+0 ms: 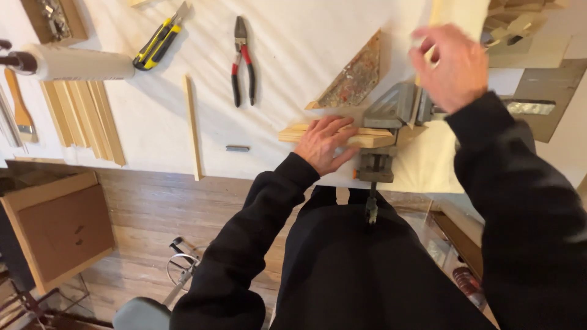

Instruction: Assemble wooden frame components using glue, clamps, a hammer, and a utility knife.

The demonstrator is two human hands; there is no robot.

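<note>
My left hand (325, 143) lies flat on a stack of pale wooden strips (367, 137) at the table's front edge, pressing them down. The strips run into a grey metal clamp vise (391, 110) fixed to the table edge. My right hand (449, 64) hovers blurred above and behind the vise, fingers curled around what looks like a thin pale wooden strip (431, 27). A triangular wooden corner piece (354, 79) with a speckled surface lies just behind the strips.
On the white table sheet lie red-handled pliers (243, 61), a yellow utility knife (160, 40), a single wooden strip (192, 125), a bundle of strips (82, 119), a paint roller (73, 63), a brush (21, 113) and a small metal piece (237, 148). A cardboard box (58, 226) stands on the floor.
</note>
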